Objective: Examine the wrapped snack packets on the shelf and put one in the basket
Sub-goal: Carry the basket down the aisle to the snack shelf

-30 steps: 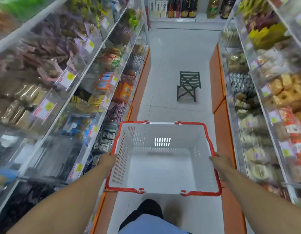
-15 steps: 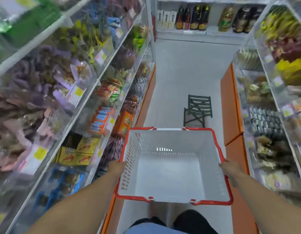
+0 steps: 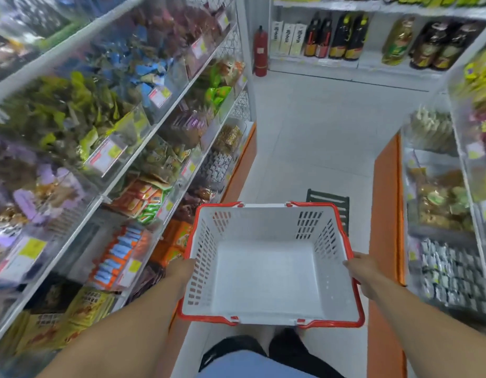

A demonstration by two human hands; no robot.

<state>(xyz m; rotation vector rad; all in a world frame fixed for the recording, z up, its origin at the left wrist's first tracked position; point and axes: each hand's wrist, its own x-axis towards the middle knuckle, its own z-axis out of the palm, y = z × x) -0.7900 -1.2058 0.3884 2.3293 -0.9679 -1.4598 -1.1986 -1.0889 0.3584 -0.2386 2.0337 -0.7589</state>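
I carry a white plastic basket with a red rim in front of me at waist height; nothing lies inside it. My left hand grips its left side and my right hand grips its right side. Wrapped snack packets fill clear bins along the shelves on my left, in orange, green, blue and purple wrappers. More wrapped packets sit in bins on the right shelves. Both hands are apart from the packets.
A narrow tiled aisle runs ahead between orange shelf bases. A dark green folding stool stands on the floor just beyond the basket. A red fire extinguisher and bottles of oil and sauce line the far end shelf.
I have walked forward down the aisle with the basket; the stool is now just behind the basket's far rim and the end shelf is closer. Both hands keep their hold.
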